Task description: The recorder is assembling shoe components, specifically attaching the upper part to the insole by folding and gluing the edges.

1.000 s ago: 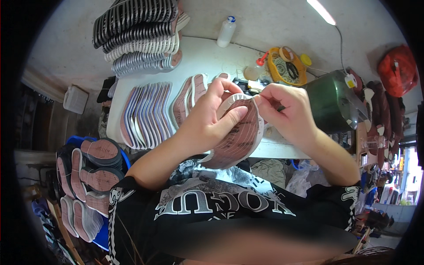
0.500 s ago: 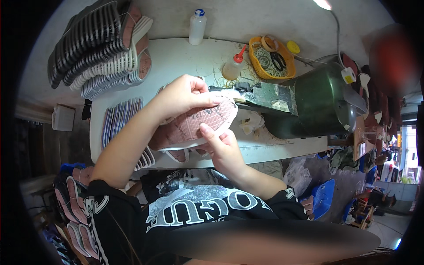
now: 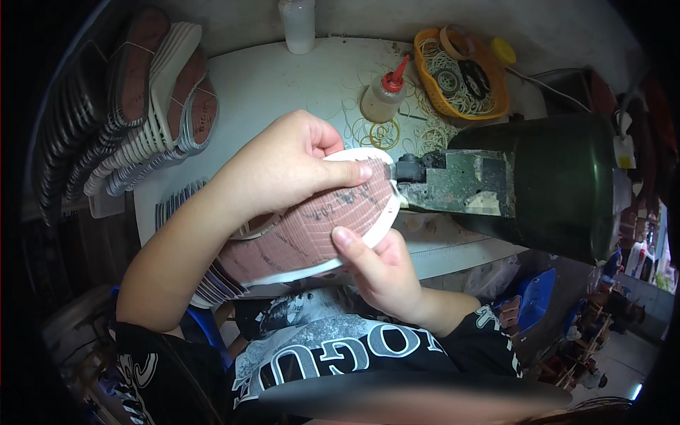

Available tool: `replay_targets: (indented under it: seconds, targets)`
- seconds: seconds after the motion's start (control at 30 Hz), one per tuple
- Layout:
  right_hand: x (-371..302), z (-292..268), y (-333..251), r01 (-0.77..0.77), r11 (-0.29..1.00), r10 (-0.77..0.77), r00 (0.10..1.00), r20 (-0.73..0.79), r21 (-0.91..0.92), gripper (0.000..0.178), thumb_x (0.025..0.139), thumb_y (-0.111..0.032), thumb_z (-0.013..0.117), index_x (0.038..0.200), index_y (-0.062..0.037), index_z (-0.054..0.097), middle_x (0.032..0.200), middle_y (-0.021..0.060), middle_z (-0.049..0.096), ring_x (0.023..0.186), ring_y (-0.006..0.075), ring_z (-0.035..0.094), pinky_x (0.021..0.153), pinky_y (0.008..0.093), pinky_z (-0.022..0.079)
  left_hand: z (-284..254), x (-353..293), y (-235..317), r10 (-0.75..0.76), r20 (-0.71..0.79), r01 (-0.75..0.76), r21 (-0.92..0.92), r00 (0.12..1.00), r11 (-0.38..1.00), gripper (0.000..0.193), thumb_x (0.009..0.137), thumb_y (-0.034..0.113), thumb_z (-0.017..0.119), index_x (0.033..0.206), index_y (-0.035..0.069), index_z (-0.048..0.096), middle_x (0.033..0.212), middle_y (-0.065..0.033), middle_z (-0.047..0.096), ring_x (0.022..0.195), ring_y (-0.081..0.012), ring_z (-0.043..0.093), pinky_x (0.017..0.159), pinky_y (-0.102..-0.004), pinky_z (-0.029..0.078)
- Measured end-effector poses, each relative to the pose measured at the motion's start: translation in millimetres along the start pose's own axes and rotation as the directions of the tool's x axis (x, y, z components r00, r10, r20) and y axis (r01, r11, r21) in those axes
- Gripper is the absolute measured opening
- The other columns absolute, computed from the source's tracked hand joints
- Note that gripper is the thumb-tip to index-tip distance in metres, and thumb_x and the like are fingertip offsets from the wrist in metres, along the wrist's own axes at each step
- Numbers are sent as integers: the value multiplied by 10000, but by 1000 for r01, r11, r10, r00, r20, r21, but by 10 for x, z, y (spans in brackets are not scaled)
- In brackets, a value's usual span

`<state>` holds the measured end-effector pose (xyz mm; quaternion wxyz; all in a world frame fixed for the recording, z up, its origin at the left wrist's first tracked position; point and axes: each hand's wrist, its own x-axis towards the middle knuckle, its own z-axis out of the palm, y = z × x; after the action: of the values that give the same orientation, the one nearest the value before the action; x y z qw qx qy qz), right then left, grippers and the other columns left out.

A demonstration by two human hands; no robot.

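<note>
A pinkish-brown shoe sole [image 3: 304,234] with a white rim and dark marks is held up in front of me, its face toward me. My left hand [image 3: 301,170] grips its upper edge, the thumb lying flat on the face near the rounded tip. Lower down, my right hand [image 3: 386,269] pinches the near rim, thumb on the face and fingers behind. The tip meets the small dark head of a green machine [image 3: 460,180]; whether they touch is hard to tell. Fingers behind the sole are hidden.
A bottle with a red nozzle [image 3: 384,95] and a yellow basket [image 3: 432,92] of rubber bands stand behind the machine arm. Loose bands lie on the white table [image 3: 262,81]. Bundled soles [image 3: 142,106] are stacked at left, and a white bottle [image 3: 297,28] stands at the back.
My view has shifted and come closer to the table. Both hands still hold the sole at about the same places, its tip still beside the machine head.
</note>
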<state>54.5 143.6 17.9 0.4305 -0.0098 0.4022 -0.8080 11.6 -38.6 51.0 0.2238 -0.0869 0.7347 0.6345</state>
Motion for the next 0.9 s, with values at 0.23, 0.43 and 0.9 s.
replay_targets:
  seconds: [0.23,0.43,0.9]
  targets:
    - [-39,-130,-190,-93,992,99,993,70,-85,325,966,-132,486,1222,68,511,1154,114,606,1058,149,561,934,293,437,7,-35,19,-114,17,115,-7,993,993,306,836,258,706,750,-30,645,558,3,583,450,-13,462,395,-186,329]
    - [-132,-299,-306,-166,966,185,979,83,-200,310,967,-120,474,1219,55,517,1140,94,607,1046,123,552,918,286,443,0,-66,62,-171,5,164,261,985,951,364,835,294,706,651,-10,626,505,6,547,421,-20,465,370,-184,333]
    - [-270,-278,-136,-96,966,79,994,-78,-239,281,915,-100,578,1144,63,572,1065,102,644,948,128,600,856,276,475,-73,-17,-35,-85,-90,112,362,992,925,478,811,441,693,610,11,630,466,-2,531,409,-48,462,382,-219,349]
